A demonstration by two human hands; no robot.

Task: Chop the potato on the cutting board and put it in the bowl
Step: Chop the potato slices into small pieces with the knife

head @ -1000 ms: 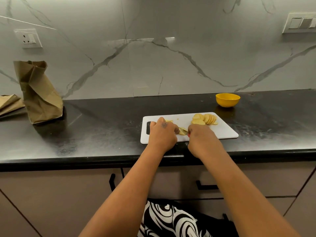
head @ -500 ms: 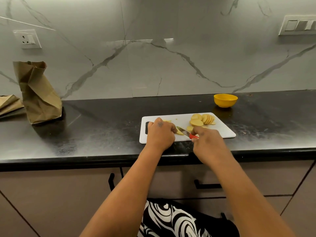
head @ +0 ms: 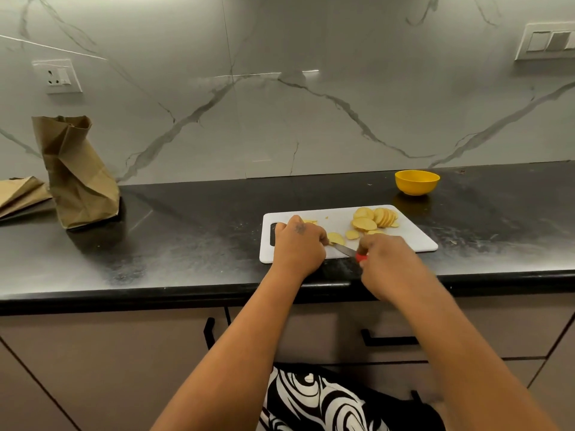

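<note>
A white cutting board (head: 413,237) lies on the black counter near its front edge. Several round potato slices (head: 378,217) are piled on its far right part. My left hand (head: 298,241) rests curled on the board's left side over the remaining potato piece (head: 336,238), whose cut end shows beside my fingers. My right hand (head: 384,259) grips a red-handled knife (head: 348,251), its blade pointing left at that piece. The empty yellow bowl (head: 417,181) stands behind the board's right end.
A standing brown paper bag (head: 73,172) and a flattened one (head: 21,194) are at the far left of the counter (head: 186,231). A marble wall with sockets rises behind. Drawers with black handles sit below the counter edge.
My right hand has drawn back to the right and toward me, exposing the knife blade and red handle. My left hand has stayed on the potato piece.
</note>
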